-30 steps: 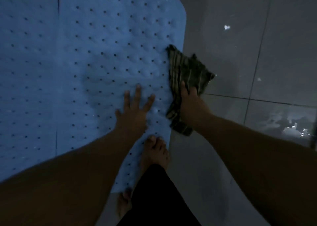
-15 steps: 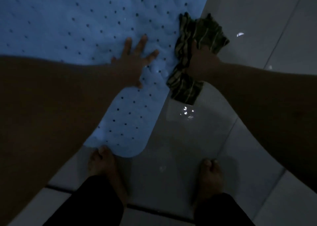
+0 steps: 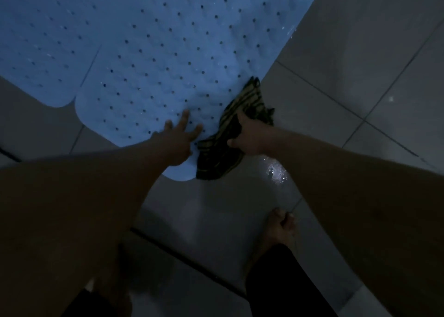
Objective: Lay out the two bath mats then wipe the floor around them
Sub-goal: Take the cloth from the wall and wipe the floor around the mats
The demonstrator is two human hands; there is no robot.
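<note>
Two light blue bath mats with small holes lie flat side by side on the grey tiled floor; the right mat [image 3: 192, 59] fills the upper middle and the left mat [image 3: 40, 42] the upper left. My left hand [image 3: 179, 137] rests flat with fingers spread on the near corner of the right mat. My right hand [image 3: 248, 136] presses on a dark striped cloth [image 3: 223, 158] that lies along the mat's right edge, partly on the mat and partly on the floor.
A wet, shiny patch [image 3: 275, 171] glints on the floor tile just right of the cloth. My bare right foot [image 3: 278, 230] stands on the tiles near the bottom. A dark floor joint [image 3: 192, 261] runs diagonally below the arms.
The view has swung, so the mats now sit higher and further left. Both hands and the cloth have shifted toward the mat's near corner. My left foot is now hidden.
</note>
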